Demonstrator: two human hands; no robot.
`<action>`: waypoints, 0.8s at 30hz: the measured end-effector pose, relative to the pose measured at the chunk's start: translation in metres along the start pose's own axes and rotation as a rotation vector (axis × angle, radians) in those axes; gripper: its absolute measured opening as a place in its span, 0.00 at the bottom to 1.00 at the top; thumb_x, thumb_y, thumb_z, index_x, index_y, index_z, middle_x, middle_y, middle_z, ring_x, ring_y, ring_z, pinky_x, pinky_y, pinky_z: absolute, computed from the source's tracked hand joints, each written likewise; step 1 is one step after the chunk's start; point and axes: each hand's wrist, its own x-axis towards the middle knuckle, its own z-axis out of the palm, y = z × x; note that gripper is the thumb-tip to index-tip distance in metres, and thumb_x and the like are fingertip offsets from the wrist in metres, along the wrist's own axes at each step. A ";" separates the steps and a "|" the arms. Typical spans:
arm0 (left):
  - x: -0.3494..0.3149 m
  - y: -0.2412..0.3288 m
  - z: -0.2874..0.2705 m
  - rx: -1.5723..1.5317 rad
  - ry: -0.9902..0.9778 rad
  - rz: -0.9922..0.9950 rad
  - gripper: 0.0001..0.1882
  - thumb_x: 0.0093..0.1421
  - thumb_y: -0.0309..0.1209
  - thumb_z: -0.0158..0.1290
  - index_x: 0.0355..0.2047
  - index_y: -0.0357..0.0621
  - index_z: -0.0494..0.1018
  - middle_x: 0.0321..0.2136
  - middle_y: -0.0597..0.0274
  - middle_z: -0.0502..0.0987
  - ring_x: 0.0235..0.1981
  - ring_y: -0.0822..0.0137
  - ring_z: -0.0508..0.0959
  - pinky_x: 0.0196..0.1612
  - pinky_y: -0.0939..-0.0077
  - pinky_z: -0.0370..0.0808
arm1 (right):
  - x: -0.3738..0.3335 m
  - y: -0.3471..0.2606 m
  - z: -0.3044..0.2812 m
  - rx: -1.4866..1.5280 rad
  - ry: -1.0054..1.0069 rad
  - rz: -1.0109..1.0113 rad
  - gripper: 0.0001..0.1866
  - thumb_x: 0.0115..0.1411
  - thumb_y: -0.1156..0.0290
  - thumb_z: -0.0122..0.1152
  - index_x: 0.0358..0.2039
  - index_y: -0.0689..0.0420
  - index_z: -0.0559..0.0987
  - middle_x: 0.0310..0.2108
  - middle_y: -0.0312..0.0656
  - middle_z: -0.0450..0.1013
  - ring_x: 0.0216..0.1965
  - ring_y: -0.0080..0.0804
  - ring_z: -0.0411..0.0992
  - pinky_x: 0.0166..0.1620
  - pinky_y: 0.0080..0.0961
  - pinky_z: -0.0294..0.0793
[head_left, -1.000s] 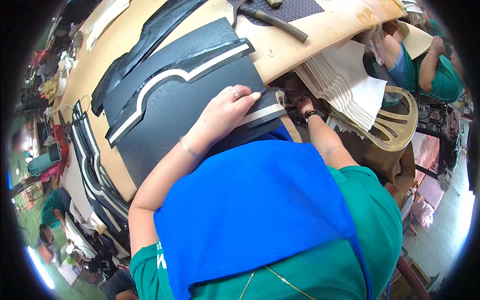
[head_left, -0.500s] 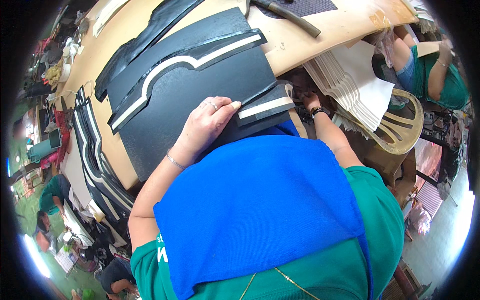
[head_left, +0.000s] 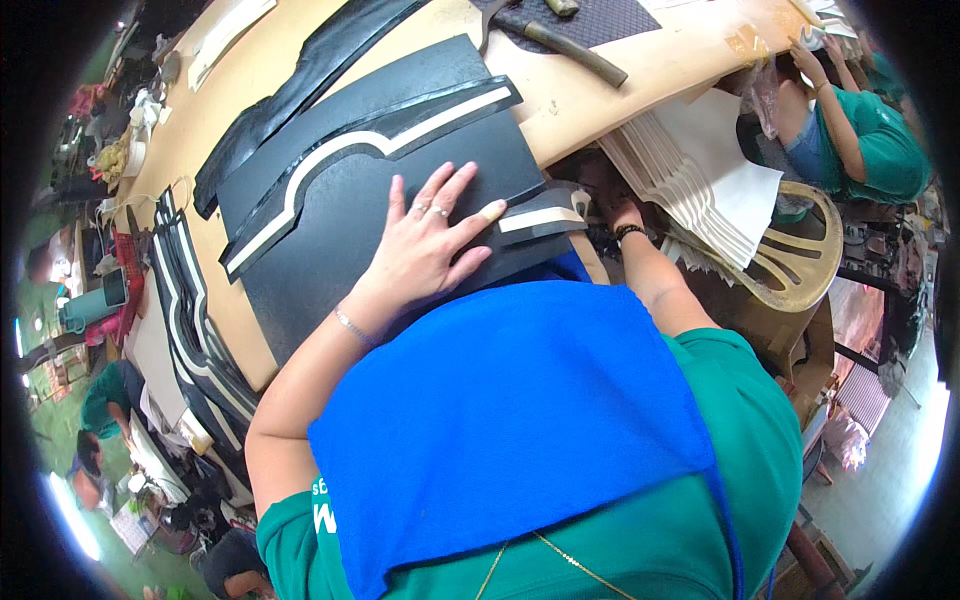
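My left hand (head_left: 430, 235) lies with its fingers spread on a smooth black board (head_left: 350, 237), and its wrapped fingertip is beside the end of a black piece with a white band (head_left: 548, 216). That piece runs off the board's right side toward my right hand (head_left: 618, 212). My right hand reaches down into the shadow by the table edge, with its fingers hidden. Farther up the board rests a longer black piece with a stepped, curved white band (head_left: 385, 143). Beyond it lies a glossy black strip (head_left: 300, 85).
A hammer-like tool with a wooden handle (head_left: 575, 52) lies at the far side of the tan table (head_left: 570, 110). Stacked white shaped sheets (head_left: 690, 190) sit on a chair (head_left: 805, 250) at right. Several banded black pieces (head_left: 185, 300) hang at left. A co-worker (head_left: 870, 140) sits at far right.
My left hand has gone from a pinch at the near strip's end to spread fingers on the board. That strip has shifted a little right. My right hand stays low by the table edge.
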 end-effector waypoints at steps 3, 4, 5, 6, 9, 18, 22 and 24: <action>0.021 0.004 0.008 -0.009 0.030 0.028 0.24 0.65 0.50 0.49 0.61 0.68 0.69 0.70 0.54 0.54 0.71 0.52 0.54 0.66 0.28 0.42 | -0.031 -0.005 -0.026 -0.080 -0.031 0.211 0.25 0.63 0.54 0.53 0.58 0.49 0.75 0.60 0.49 0.71 0.63 0.46 0.67 0.61 0.49 0.67; 0.028 0.005 0.011 -0.015 0.043 0.042 0.24 0.65 0.50 0.49 0.61 0.68 0.69 0.70 0.54 0.54 0.71 0.52 0.55 0.66 0.28 0.43 | -0.042 -0.005 -0.036 -0.115 -0.046 0.204 0.23 0.63 0.59 0.52 0.58 0.50 0.75 0.60 0.48 0.71 0.63 0.45 0.68 0.61 0.48 0.67; 0.034 0.006 0.014 -0.025 0.061 0.058 0.24 0.65 0.50 0.49 0.61 0.67 0.69 0.69 0.54 0.55 0.70 0.52 0.55 0.66 0.28 0.43 | -0.052 -0.003 -0.047 -0.196 -0.053 0.212 0.24 0.62 0.61 0.53 0.58 0.51 0.74 0.59 0.49 0.71 0.61 0.46 0.69 0.61 0.48 0.68; 0.040 0.007 0.015 -0.033 0.080 0.077 0.24 0.65 0.49 0.49 0.61 0.66 0.69 0.69 0.54 0.55 0.70 0.53 0.55 0.65 0.28 0.44 | -0.059 0.006 -0.056 -0.186 -0.038 0.172 0.24 0.60 0.63 0.54 0.57 0.53 0.73 0.58 0.51 0.72 0.60 0.47 0.70 0.60 0.47 0.69; 0.053 0.012 0.022 -0.055 0.095 0.110 0.26 0.66 0.52 0.47 0.63 0.64 0.68 0.69 0.52 0.56 0.70 0.52 0.55 0.65 0.26 0.46 | -0.067 0.025 -0.080 -0.081 0.115 0.084 0.20 0.60 0.60 0.60 0.49 0.57 0.75 0.49 0.54 0.75 0.54 0.48 0.73 0.56 0.43 0.71; 0.076 0.014 0.011 -0.625 0.205 0.151 0.39 0.58 0.51 0.60 0.66 0.51 0.61 0.68 0.49 0.57 0.69 0.50 0.57 0.68 0.40 0.52 | -0.214 -0.184 -0.298 0.605 -0.252 -0.950 0.09 0.61 0.76 0.66 0.42 0.59 0.78 0.36 0.30 0.75 0.39 0.15 0.71 0.44 0.16 0.71; 0.077 0.006 -0.013 -1.138 0.133 0.245 0.39 0.47 0.41 0.72 0.57 0.40 0.71 0.60 0.52 0.70 0.63 0.60 0.66 0.67 0.64 0.60 | -0.306 -0.250 -0.341 0.501 -0.274 -1.330 0.14 0.56 0.80 0.70 0.42 0.60 0.78 0.38 0.33 0.77 0.40 0.18 0.74 0.44 0.19 0.74; 0.064 -0.002 -0.024 -1.403 -0.140 0.140 0.32 0.47 0.38 0.72 0.51 0.38 0.76 0.53 0.57 0.77 0.58 0.65 0.71 0.65 0.67 0.61 | -0.307 -0.264 -0.348 0.763 -0.173 -1.488 0.15 0.55 0.80 0.70 0.44 0.58 0.80 0.38 0.37 0.80 0.38 0.23 0.77 0.43 0.23 0.77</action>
